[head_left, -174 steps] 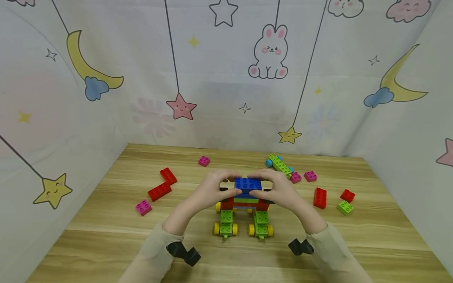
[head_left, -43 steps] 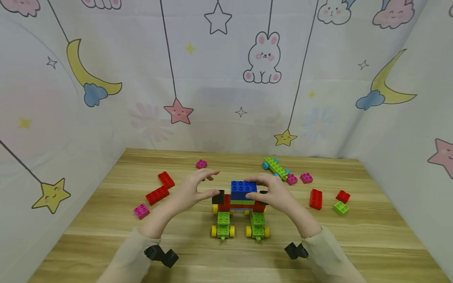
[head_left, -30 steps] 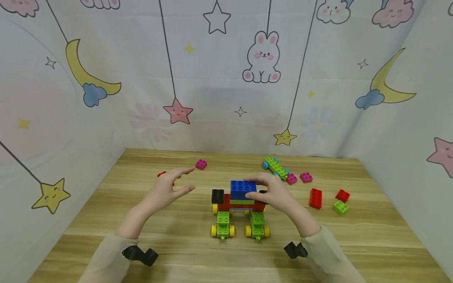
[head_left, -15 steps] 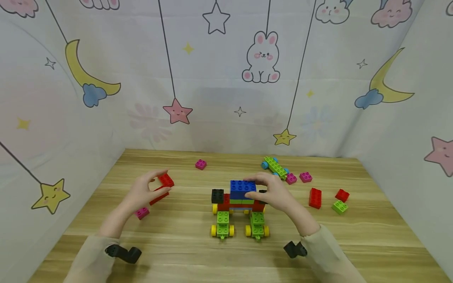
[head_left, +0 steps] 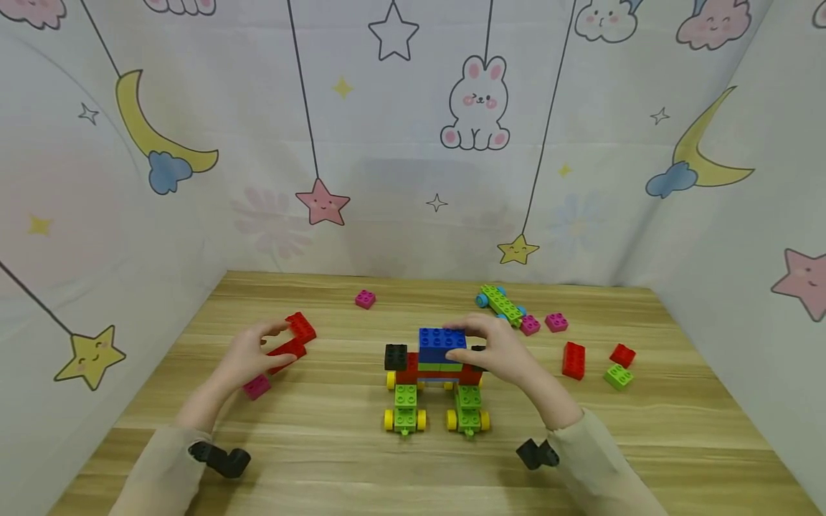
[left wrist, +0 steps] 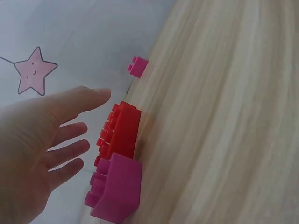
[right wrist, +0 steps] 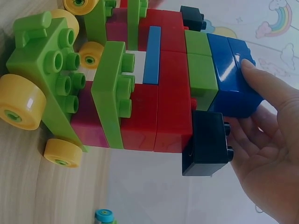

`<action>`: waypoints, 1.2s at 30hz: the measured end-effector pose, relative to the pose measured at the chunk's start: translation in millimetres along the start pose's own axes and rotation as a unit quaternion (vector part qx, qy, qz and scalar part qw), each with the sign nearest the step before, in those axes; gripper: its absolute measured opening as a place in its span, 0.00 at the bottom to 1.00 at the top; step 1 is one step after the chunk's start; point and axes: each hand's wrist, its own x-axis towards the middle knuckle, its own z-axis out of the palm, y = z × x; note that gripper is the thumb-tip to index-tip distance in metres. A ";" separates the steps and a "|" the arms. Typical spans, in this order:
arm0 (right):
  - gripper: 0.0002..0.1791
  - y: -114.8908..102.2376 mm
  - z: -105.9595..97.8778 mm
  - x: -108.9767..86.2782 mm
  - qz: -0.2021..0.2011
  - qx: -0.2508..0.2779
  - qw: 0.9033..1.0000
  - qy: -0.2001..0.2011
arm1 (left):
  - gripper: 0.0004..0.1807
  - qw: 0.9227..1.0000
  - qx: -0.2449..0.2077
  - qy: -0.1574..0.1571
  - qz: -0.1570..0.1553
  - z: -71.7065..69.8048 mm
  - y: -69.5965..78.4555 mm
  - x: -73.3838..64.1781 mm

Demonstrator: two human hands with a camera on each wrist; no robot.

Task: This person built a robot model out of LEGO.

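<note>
In the head view, my right hand [head_left: 503, 351] holds the blue brick [head_left: 431, 344] on top of a brick-built vehicle, thumb on the near face. Two blue layers show in the right wrist view. Beneath are light green and red bricks, a black brick [head_left: 396, 357] on each side, and light green wheel bases [head_left: 406, 408] with yellow wheels. My left hand [head_left: 241, 357] is over at the left, its spread fingers and thumb about a red brick [head_left: 293, 350]. In the left wrist view a gap shows between the fingers and the red brick [left wrist: 125, 130]. A magenta brick [head_left: 257, 387] lies nearest that wrist.
Another red brick [head_left: 301, 327] and a magenta brick [head_left: 365, 299] lie further back. At the back right is a light green wheel base [head_left: 501, 304] with blue wheels, beside magenta bricks [head_left: 556, 322]. Red bricks [head_left: 573, 360] and a light green brick [head_left: 619, 377] lie right. Fabric walls border the table.
My left hand has left the blue brick and moved left to the red bricks, its fingers drawing nearer to one. The right hand stays at the blue brick.
</note>
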 end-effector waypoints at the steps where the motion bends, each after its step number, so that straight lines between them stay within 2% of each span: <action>1: 0.22 0.1 0.1 0.1 0.000 0.000 1.000 0.000 | 0.31 1.000 -0.001 -0.003 -0.002 0.4 -2.1 -0.3; 9: 0.22 1.3 0.1 0.1 -0.002 0.000 1.000 0.003 | 0.30 0.999 -0.002 -0.023 -0.027 2.5 -10.3 -3.4; 19: 0.22 1.7 0.4 0.6 0.004 -0.008 1.000 0.002 | 0.30 0.998 0.010 -0.045 -0.051 4.6 -9.4 -2.1; 26: 0.22 2.1 0.7 1.2 0.004 -0.008 1.000 0.002 | 0.29 0.997 0.016 -0.051 -0.054 4.6 -10.3 -1.5; 36: 0.21 2.0 1.1 0.6 -0.001 -0.013 1.000 0.006 | 0.28 0.995 0.025 -0.061 -0.076 4.6 -10.4 -0.2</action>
